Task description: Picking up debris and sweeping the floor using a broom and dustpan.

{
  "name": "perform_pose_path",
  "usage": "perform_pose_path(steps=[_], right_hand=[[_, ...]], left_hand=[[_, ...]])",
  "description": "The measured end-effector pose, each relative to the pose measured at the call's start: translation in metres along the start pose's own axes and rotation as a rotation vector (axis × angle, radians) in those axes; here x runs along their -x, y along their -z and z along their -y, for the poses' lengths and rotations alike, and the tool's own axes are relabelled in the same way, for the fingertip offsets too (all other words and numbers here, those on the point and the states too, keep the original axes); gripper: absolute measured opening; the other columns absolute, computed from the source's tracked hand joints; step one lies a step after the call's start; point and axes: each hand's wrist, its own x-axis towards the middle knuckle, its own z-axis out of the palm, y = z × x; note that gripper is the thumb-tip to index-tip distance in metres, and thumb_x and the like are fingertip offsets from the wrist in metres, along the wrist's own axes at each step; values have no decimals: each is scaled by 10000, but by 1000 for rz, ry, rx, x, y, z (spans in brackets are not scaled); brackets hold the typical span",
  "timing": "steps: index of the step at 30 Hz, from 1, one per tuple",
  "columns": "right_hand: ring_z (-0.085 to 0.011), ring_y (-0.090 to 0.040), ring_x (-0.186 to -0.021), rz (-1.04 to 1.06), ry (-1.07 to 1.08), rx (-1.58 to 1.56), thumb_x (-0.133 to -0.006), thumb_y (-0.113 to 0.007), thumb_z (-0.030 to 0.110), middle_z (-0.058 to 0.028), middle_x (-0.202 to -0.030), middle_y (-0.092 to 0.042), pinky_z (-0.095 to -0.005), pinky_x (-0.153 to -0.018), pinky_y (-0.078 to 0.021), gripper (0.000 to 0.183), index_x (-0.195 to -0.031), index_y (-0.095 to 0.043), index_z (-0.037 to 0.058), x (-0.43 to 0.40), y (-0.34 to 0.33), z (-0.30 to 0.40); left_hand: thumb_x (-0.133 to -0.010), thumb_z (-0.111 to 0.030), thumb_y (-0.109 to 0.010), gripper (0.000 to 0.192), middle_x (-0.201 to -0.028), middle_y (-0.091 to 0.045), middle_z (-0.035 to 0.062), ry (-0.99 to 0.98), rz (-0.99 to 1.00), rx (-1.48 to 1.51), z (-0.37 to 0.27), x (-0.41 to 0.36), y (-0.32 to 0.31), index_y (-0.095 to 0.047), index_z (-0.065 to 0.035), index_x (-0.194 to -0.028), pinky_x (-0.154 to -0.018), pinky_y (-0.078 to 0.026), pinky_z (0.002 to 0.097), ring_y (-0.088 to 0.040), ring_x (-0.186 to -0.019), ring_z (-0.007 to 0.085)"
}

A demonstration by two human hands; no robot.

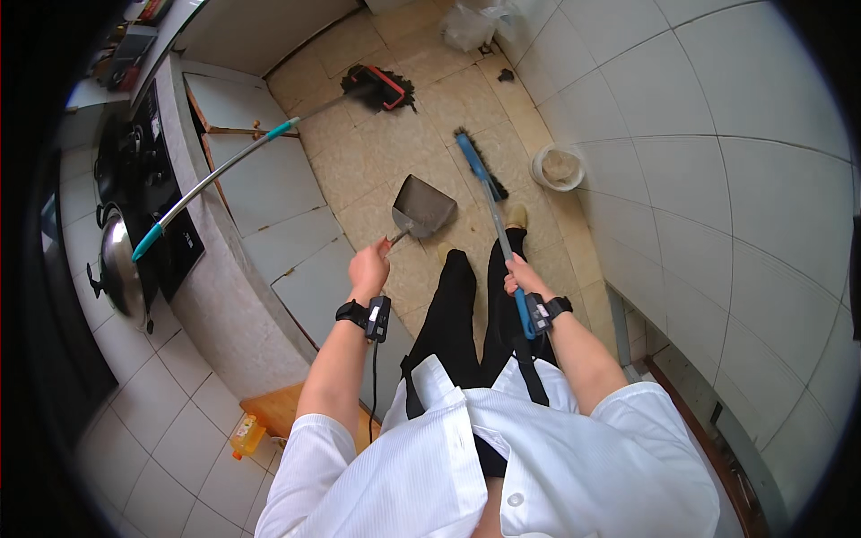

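Note:
My left hand point(370, 267) is closed round the handle of a metal dustpan point(424, 205), whose pan lies at or just above the tiled floor. In my right hand point(523, 274) is the grey and blue handle of a broom; its blue head with dark bristles point(479, 158) rests on the floor, ahead and to the right of the dustpan, apart from it. Farther ahead stands a mop with a red frame and dark strands point(387, 87), its metal pole with teal grips point(229, 165) leaning towards the counter at left.
A small white bin with a liner point(558, 168) stands by the tiled wall at right. A clear plastic bag point(467, 25) and a dark scrap point(506, 75) lie beyond. Left are cabinets point(266, 178), a black gas stove point(178, 235), a lidded wok point(121, 265) and a bottle of yellow liquid point(247, 437).

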Motion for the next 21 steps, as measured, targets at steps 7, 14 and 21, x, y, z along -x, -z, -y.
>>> perform_pose_path(steps=[7, 14, 21], right_hand=[[-110, -351, -377, -165, 131, 362, -903, -409, 180, -32, -586, -394, -247, -356, -357, 581, -1404, -119, 231, 45, -12, 14], [-234, -547, -466, -194, 222, 941, -792, -406, 105, -137, -604, -566, -352, -449, -451, 707, -1406, -56, 102, -50, -35, 57], [-366, -531, -1033, -109, 46, 1666, -757, -430, 32, -277, -1101, -531, -417, -836, -441, 733, -1404, -97, 113, -58, -72, 8]], left_hand=[[-749, -130, -534, 348, -880, -617, 165, -13, -28, 81, 45, 55, 2, -603, -196, -1084, -697, -470, 417, -584, -814, 346], [-724, -117, -568, 412, -798, -633, 154, 312, -111, 446, 73, 172, -33, -583, -173, -1132, -618, -473, 354, -620, -700, 305], [-785, -102, -508, 369, -761, -660, 80, 627, -182, 550, 42, 281, -79, -573, -131, -1147, -634, -469, 294, -648, -717, 196]])
